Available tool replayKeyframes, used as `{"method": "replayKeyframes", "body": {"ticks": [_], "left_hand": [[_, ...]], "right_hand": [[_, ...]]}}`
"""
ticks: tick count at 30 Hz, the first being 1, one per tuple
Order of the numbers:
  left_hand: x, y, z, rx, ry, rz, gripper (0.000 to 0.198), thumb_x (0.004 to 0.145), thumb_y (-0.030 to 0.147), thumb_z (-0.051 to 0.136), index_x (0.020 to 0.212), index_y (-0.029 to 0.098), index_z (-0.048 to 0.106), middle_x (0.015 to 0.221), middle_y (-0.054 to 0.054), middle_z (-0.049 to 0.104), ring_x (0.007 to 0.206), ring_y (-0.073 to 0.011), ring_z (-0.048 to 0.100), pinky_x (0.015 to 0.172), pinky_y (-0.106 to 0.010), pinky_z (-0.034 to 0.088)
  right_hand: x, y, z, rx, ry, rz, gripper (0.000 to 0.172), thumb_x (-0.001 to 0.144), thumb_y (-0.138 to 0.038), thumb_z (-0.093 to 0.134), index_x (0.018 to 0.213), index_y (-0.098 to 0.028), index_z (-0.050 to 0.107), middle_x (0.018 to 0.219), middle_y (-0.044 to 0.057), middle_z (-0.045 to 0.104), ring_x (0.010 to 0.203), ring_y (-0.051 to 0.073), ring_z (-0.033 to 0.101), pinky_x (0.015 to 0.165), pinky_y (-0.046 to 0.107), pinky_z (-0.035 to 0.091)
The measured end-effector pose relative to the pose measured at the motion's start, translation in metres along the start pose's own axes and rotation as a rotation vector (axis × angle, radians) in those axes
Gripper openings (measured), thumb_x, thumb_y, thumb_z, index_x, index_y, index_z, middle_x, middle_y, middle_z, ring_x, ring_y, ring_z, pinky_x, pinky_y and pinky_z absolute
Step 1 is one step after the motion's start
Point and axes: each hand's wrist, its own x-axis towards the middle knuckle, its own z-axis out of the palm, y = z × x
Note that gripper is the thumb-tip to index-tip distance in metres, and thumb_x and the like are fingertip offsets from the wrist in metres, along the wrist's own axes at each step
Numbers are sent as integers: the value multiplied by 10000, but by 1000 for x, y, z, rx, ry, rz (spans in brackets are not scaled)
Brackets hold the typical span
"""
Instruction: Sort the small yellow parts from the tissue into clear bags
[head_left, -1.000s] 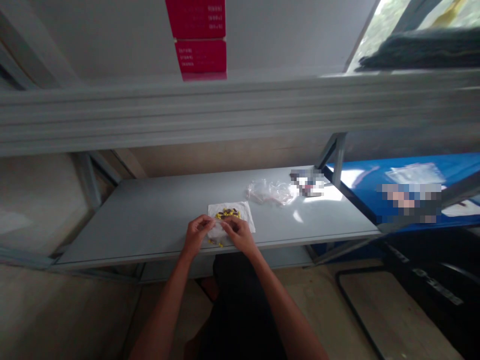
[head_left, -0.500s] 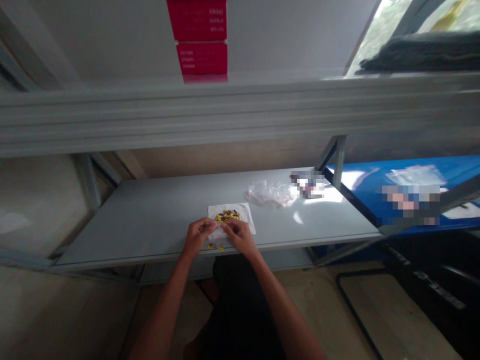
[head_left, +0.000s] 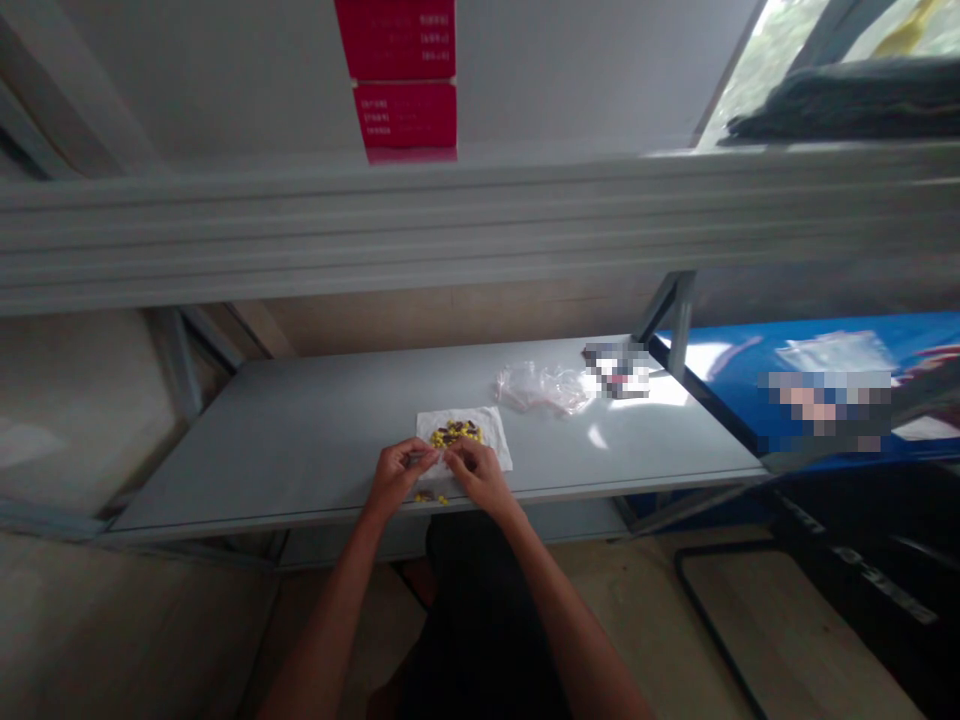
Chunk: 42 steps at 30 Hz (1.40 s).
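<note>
A white sheet (head_left: pixel 491 432) lies near the front edge of a grey shelf (head_left: pixel 315 430), with a heap of small yellow and dark pieces (head_left: pixel 454 433) on it. A few more of these small pieces (head_left: pixel 431 496) lie off the sheet by the shelf's front edge. My left hand (head_left: pixel 397 478) and my right hand (head_left: pixel 478 472) meet just in front of the heap, fingertips pinched together on something too small to make out.
Crumpled clear plastic bags (head_left: pixel 541 385) lie further back on the right of the shelf. A blue surface (head_left: pixel 735 370) adjoins on the right. A grey beam (head_left: pixel 450 225) crosses overhead, with red boxes (head_left: pixel 401 75) above it. My dark-clad lap is below the shelf.
Both hands have stayed pinched together in front of the heap, with only slight finger movement.
</note>
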Motion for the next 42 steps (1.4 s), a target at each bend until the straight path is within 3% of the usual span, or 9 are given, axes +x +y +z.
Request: {"method": "replayKeyframes", "body": {"ticks": [5,10,17,20,26,30,35,39,42], "left_hand": [[1,-4,0,-32,-3,-29,272,760,420,786,811,154,764,831,-61,746,793,-187,671,741,-261,502],[2,-11,-1,-159,112,-73,291,727,439,803,777,155,761,768,-54,747,723,-172,661,713,-257,498],[1,-11,-2,-104,46,-57,271,722,418,806,713,157,734,692,-20,692,661,-142,605,647,-226,457],[1,-7,-1,-51,16,-54,288,738,438,789,731,156,733,687,-19,685,650,-141,596,627,-223,443],[0,-3,2,-37,-25,-46,293,752,446,779,780,161,716,713,-29,704,648,-151,624,621,-230,461],[0,-5,-1,-61,10,-71,303,753,463,768,755,167,704,635,-17,689,597,-163,635,631,-255,488],[-2,-1,-2,-12,61,-32,325,796,484,722,735,164,723,598,-12,669,574,-156,607,604,-251,472],[-6,3,-1,1,138,-30,349,827,504,691,737,167,693,533,20,602,484,-126,541,528,-228,424],[-1,1,-16,55,285,-54,374,849,534,653,856,166,716,553,22,615,439,-119,508,482,-227,399]], "right_hand": [[0,0,1,-41,5,-65,323,985,-387,493,817,-174,669,704,6,589,640,132,494,607,255,340],[-1,5,-1,-22,96,20,392,969,-454,501,729,-174,632,586,-20,496,559,122,422,545,254,287],[0,-2,-1,-67,-1,-9,398,957,-505,539,834,-167,710,638,-6,564,569,117,441,554,244,311],[-1,-5,-2,-105,25,-31,431,967,-493,532,735,-166,690,606,-1,560,572,122,457,570,248,320],[-2,0,-1,-93,59,-17,371,957,-444,563,754,-177,721,650,24,647,604,147,538,601,253,370],[-1,1,2,-62,49,34,343,956,-421,552,786,-204,757,680,41,706,635,184,620,627,264,442],[-1,-2,3,0,63,33,315,966,-409,519,1038,-247,779,895,59,779,770,220,701,739,306,516],[-1,-3,1,39,82,62,383,963,-452,537,1169,-192,727,677,27,745,659,198,674,747,303,517],[0,-3,0,72,184,72,425,992,-482,484,1077,-147,733,586,18,705,643,182,649,778,298,501]]}}
